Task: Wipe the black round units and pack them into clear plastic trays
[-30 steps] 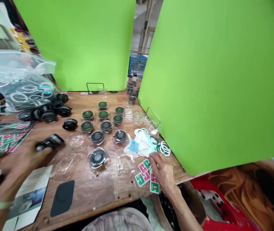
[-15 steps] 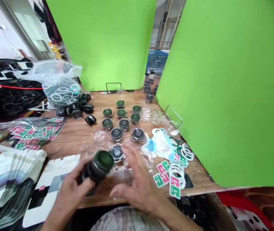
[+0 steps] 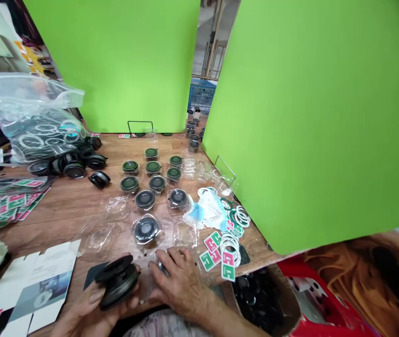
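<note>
Left hand [image 3: 96, 304]: one, grasping a black, round, double-disc unit [image 3: 118, 281] with a waisted middle, held tilted above the near edge of the brown wood-grain surface [image 3: 64, 192]. Bearings below are taken from this unit, 12 o'clock at the far side.

Right hand [image 3: 181, 283]: one, at 3 o'clock, palm down, fingers bent over a small shiny item; whether it is gripped cannot be told.

Flat dark-grey slab [image 3: 92, 275]: one, between 9 and 10 o'clock, partly hidden behind the unit.

Flattened white-and-blue-grey printed carton [image 3: 41, 281]: one, at 9 o'clock.

Clear moulded plastic shells [image 3: 99, 234]: at 11 o'clock, lying on the surface.

Round black to dark-green units in clear plastic packs [image 3: 146, 229]: ten, nearest at 1 o'clock, others grouped beyond it toward 12.

Red-and-green printed cards [image 3: 214, 254]: several, at 2 o'clock, beside flat white rings [image 3: 229, 244].

Crumpled white-and-light-blue sheet [image 3: 208, 210]: one, at 2 o'clock, farther out.

Brown cardboard box [image 3: 292, 304] of black parts: one, at 3 o'clock, below the surface's edge.

Loose black round units [image 3: 75, 169]: a heap, at 11 o'clock, beside a clear plastic bag [image 3: 41, 124] of pale rings.

Bright-green upright panels: two, at 12 [image 3: 115, 61] and between 1 and 2 [image 3: 311, 117].
</note>
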